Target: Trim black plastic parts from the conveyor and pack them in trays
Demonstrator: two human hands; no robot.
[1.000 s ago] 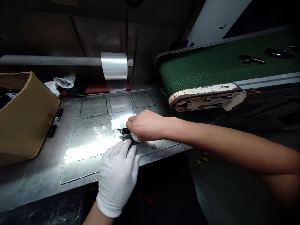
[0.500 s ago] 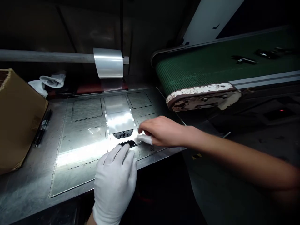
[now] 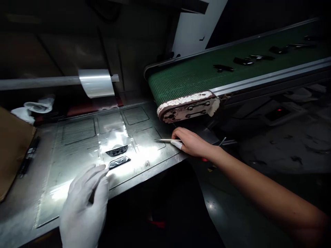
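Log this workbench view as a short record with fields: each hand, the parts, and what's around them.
left hand: white-gloved left hand, open, resting on the metal plate, holding nothing
right hand: bare right hand, fingers pinching a thin blade at the plate's right edge
parts: two small dark parts on the plate, untouched
behind: film roll on a bar
right: green conveyor carrying dark parts

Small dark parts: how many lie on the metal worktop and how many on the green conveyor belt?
Small dark curved parts on the metal worktop: 2
Small dark parts on the green conveyor belt: about 5, far ones blurred
Total: about 7
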